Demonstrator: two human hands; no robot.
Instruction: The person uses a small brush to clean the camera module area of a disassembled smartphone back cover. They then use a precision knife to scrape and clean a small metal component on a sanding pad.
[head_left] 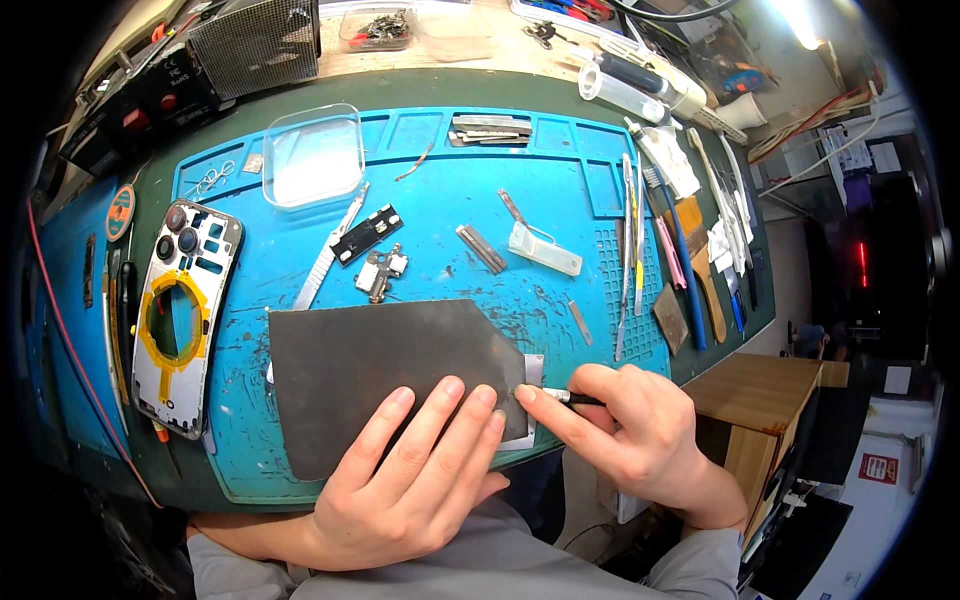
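My left hand (415,465) lies flat, fingers together, on a dark grey sheet (370,365) that covers a silvery flat part (533,372) on the blue work mat (430,210). My right hand (630,425) grips a thin dark tool with a metal tip (560,397); the tip meets the sheet's right edge beside my left fingertips. Only a narrow rim of the silvery part shows past the sheet.
A white phone back frame with a yellow ring (180,315) lies at the mat's left. A clear plastic lid (313,155), tweezers (330,250), small metal brackets (380,272) and blades (490,128) sit farther back. Brushes and pry tools (690,250) line the right side. A wooden stand (765,395) is lower right.
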